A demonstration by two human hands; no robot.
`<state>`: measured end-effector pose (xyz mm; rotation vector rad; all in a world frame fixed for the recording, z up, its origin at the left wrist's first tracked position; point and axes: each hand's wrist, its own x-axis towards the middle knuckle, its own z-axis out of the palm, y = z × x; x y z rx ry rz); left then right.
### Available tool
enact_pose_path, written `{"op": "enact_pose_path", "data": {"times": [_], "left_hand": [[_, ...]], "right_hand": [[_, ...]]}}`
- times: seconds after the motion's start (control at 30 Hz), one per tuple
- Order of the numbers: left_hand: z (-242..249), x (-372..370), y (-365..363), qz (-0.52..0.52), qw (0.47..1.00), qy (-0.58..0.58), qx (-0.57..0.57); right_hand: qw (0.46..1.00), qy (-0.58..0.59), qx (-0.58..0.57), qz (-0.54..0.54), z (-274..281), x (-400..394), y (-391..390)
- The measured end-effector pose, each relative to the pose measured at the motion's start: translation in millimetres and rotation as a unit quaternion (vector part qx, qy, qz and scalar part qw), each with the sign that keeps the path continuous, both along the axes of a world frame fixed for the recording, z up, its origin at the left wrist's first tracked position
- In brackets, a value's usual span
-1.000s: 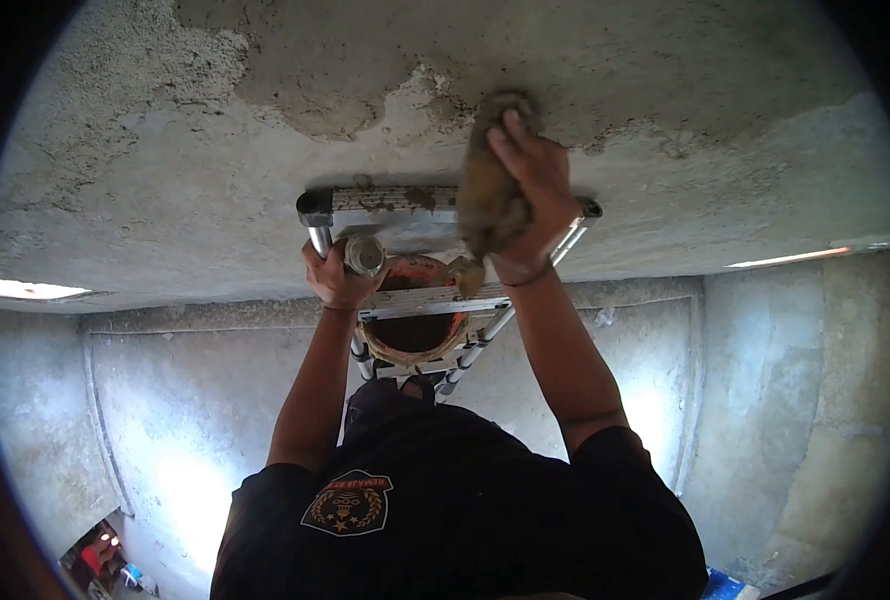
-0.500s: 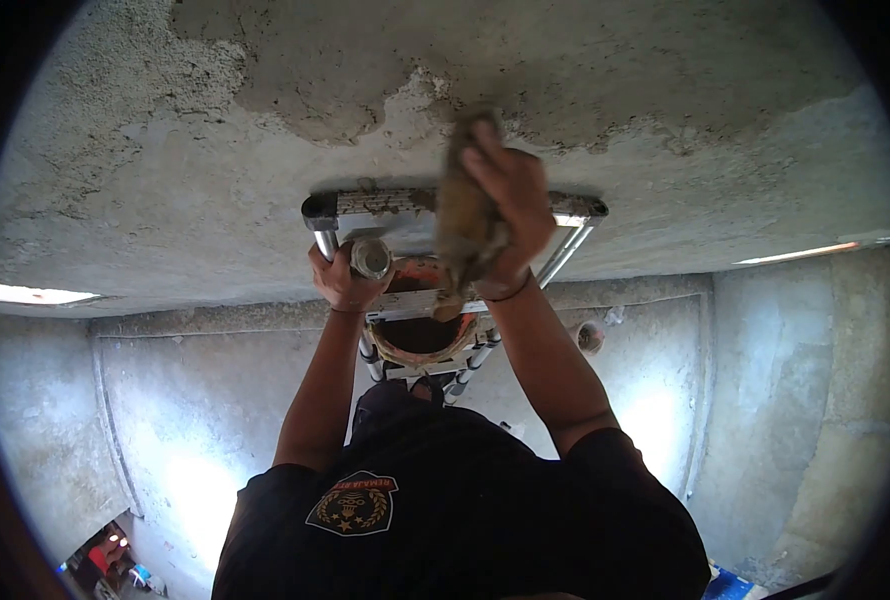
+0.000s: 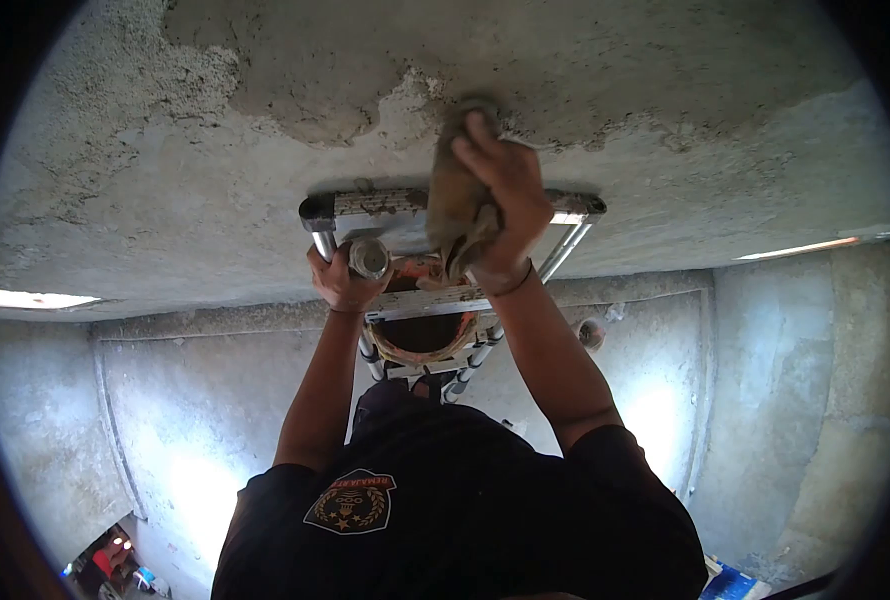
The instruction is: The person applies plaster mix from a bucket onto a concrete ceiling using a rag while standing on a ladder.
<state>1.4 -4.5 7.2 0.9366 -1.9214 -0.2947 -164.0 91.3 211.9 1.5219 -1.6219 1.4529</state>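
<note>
Fingers of the left hand (image 3: pixel 349 285) curled near the ladder's (image 3: pixel 380 203) upper left corner, against a round-ended object (image 3: pixel 369 258), exact grip unclear; bucket (image 3: pixel 420 358) between rails; brownish pad (image 3: pixel 452 200) gripped in the right hand (image 3: pixel 510 205), fingers slightly parted over it, thumb hidden; pad's upper end by the darker patch's (image 3: pixel 585 70) lower edge.
</note>
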Motion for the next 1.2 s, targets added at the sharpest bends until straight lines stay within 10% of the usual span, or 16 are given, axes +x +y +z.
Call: {"op": "enact_pose_path", "data": {"times": [1.2], "left_hand": [[-7.5,-1.9,0.8,0.006,1.0,-0.011,-0.011]], "right_hand": [[0.993,-0.056,-0.096,0.05,-5.9,-24.2,14.0]]}}
